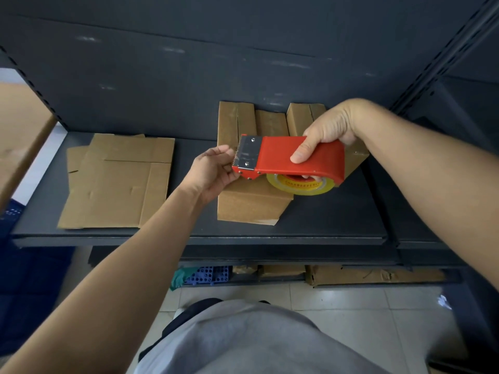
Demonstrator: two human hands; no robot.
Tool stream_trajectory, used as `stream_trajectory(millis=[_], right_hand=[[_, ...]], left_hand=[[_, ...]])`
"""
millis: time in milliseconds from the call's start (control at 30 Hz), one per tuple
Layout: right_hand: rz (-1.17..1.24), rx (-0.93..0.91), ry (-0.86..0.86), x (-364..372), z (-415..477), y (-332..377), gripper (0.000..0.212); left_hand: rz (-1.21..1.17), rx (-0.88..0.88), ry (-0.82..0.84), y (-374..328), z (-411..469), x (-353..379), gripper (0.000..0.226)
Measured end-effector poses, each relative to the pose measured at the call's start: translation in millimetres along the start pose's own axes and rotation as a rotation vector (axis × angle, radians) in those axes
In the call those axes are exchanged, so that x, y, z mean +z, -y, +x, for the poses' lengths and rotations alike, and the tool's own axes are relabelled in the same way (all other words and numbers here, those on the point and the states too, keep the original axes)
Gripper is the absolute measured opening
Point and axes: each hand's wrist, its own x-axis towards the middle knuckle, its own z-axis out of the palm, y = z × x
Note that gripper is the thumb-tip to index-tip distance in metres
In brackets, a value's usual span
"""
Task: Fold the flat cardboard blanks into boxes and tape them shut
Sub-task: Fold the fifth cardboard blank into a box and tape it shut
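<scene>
My right hand (325, 136) grips a red tape dispenser (297, 157) with a roll of clear tape (299, 186) under it, held above a folded cardboard box (251, 206) on the dark shelf (189, 233). At the dispenser's toothed metal blade, the fingers of my left hand (213, 171) are curled and pinch at the tape end. More folded boxes (270, 122) stand behind, against the shelf's back panel. Flat cardboard blanks (118, 182) lie stacked on the shelf to the left.
A slotted upright (432, 71) bounds the shelf on the right. Below the shelf sit a blue perforated crate (209, 275) and cardboard boxes (372, 276) on a tiled floor. A brown board (19, 136) leans at the far left.
</scene>
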Motion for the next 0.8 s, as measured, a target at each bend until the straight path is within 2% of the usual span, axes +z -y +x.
stream_trajectory(millis=[67, 100, 267, 433, 567, 700, 800], right_hand=[[-0.023, -0.018, -0.039, 2, 3, 6, 0.083], [-0.028, -0.031, -0.052, 3, 5, 10, 0.083], [-0.035, -0.056, -0.045, 6, 6, 20, 0.071], [-0.048, -0.077, -0.034, 8, 8, 26, 0.083], [-0.043, -0.098, -0.042, 8, 7, 32, 0.071], [0.011, -0.119, -0.089, 9, 11, 31, 0.078], [0.046, -0.131, -0.103, 11, 14, 33, 0.081]], left_hand=[[-0.072, 0.006, 0.097, 2, -1, -9, 0.037], [-0.119, 0.022, 0.093, 3, -2, -10, 0.037], [-0.178, 0.111, 0.111, 1, -5, -15, 0.006], [-0.171, 0.107, -0.134, -6, 0, -27, 0.025], [-0.055, 0.037, -0.277, -7, -2, -21, 0.033], [0.012, -0.021, -0.327, -7, -1, -26, 0.045], [0.087, -0.071, -0.339, -1, -1, -31, 0.042]])
